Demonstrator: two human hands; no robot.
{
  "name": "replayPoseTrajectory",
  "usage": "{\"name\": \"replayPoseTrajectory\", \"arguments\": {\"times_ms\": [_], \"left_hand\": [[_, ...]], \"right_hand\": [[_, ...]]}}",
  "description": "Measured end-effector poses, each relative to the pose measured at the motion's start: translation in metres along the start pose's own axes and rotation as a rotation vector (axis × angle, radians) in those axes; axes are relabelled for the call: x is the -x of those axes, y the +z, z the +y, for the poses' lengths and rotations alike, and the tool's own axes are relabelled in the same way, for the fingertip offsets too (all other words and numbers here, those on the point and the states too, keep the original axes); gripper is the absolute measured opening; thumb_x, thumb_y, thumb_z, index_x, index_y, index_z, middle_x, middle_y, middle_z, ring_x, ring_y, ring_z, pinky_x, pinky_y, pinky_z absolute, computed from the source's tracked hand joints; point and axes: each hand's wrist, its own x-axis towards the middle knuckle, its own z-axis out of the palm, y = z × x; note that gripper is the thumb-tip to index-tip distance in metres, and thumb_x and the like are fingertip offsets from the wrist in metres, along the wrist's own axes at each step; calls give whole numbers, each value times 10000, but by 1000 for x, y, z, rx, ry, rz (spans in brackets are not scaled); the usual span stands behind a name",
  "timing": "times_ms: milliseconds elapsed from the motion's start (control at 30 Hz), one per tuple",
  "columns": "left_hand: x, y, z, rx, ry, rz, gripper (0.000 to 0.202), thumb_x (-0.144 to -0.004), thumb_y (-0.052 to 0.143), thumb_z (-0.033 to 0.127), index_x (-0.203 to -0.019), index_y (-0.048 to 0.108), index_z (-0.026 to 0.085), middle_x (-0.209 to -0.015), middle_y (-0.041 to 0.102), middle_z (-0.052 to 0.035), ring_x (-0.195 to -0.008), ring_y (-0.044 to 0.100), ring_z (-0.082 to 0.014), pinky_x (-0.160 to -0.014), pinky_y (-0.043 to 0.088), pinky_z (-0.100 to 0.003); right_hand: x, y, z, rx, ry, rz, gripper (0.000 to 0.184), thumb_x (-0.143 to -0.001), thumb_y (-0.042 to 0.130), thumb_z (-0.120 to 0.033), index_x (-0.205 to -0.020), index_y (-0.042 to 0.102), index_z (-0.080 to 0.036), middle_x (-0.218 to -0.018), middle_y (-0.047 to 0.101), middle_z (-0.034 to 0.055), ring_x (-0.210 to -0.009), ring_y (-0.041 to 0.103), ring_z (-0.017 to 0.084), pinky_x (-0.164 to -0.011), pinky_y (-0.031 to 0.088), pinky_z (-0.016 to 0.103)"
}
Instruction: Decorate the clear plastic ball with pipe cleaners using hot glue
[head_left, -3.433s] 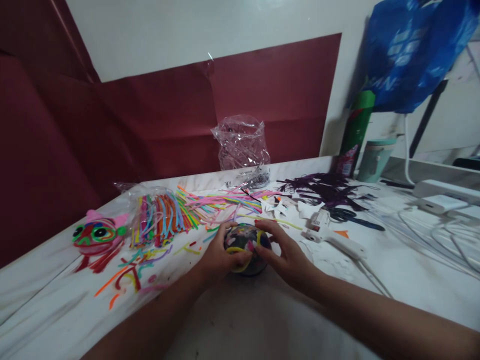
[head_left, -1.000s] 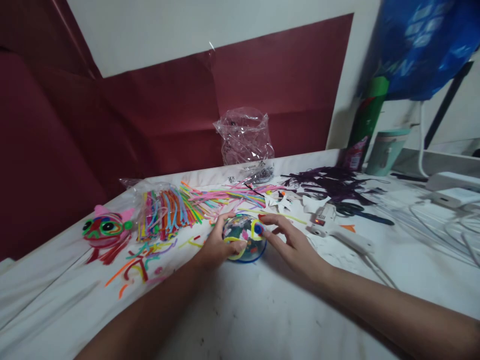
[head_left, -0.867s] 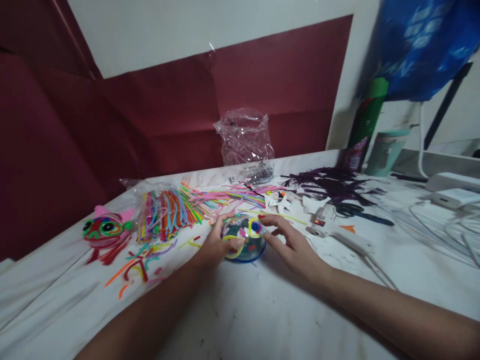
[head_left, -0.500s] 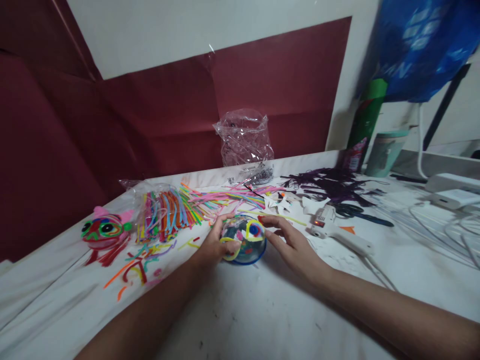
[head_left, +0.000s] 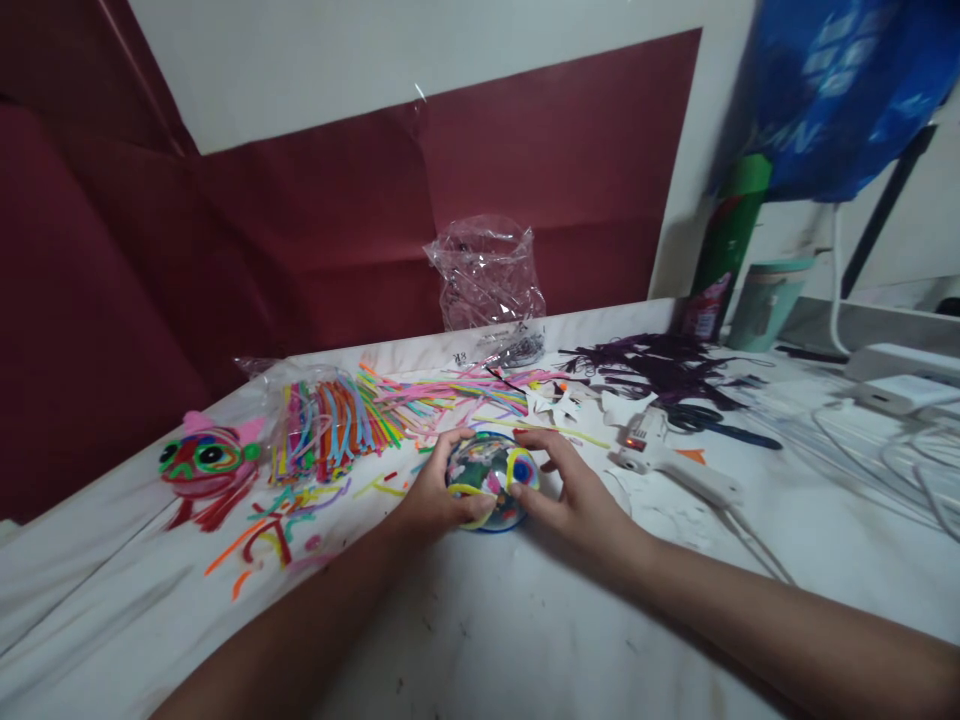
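Between my hands is a clear plastic ball (head_left: 487, 465) with a blue rim and yellow and blue pipe-cleaner rings on its front. My left hand (head_left: 448, 490) grips its left side, thumb on the yellow ring at the lower front. On the right, my right hand (head_left: 559, 485) holds the ball too, its thumb pressed near the blue-centred ring and its fingers over the upper edge. To the left stands a finished-looking pink and red figure (head_left: 206, 460) with green-rimmed eyes. A white hot glue gun (head_left: 679, 465) lies right of my right hand.
Bundled pipe cleaners (head_left: 322, 425) lie in a plastic bag at the back left, with cut pieces (head_left: 277, 535) in front. Purple strands (head_left: 660, 365), scissors (head_left: 724, 428) and white paper scraps (head_left: 630, 408) lie at the back right. A green cup (head_left: 769, 305) and white cables (head_left: 885, 460) are farther right.
My right thumb has come down onto the front of the ball, and the right hand now grips it. The ball has turned and shifted slightly right.
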Motion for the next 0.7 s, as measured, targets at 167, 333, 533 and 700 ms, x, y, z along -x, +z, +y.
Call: {"name": "replayPoseTrajectory", "arguments": {"times_ms": [167, 333, 533, 700], "left_hand": [[0, 0, 0, 15, 20, -13, 810, -527, 829, 376, -1184, 382, 215, -1119, 572, -90, -944, 600, -239, -801, 471, -324], [-1, -3, -4, 164, -48, -34, 809, -526, 826, 315, -1197, 381, 248, -1092, 604, -73, -882, 627, -228, -753, 493, -321], [-4, -16, -8, 388, -34, -92, 769, -514, 784, 323, -1192, 430, 239, -1095, 619, -86, -943, 626, -273, -769, 502, -357], [-4, -22, -6, 447, -30, -162, 749, -502, 781, 360, -1168, 478, 199, -1066, 631, -104, -949, 619, -285, -808, 492, -386]], "right_hand": [[-2, -3, -4, 2, -32, -4, 343, -791, 576, -339, -1096, 510, -195, -1166, 579, 143, -1111, 523, 286, -902, 439, 468], [-5, -9, -8, -140, 202, 18, 353, -850, 463, -424, -1120, 520, -204, -1169, 594, 119, -1075, 559, 268, -911, 446, 463], [-9, -9, 1, -197, 249, 58, 330, -847, 466, -445, -1064, 550, -211, -1110, 633, 101, -1087, 570, 255, -930, 445, 445], [-10, -8, 5, -251, 267, 34, 320, -862, 454, -446, -1039, 575, -209, -1053, 660, 88, -990, 614, 239, -853, 483, 428]]}}
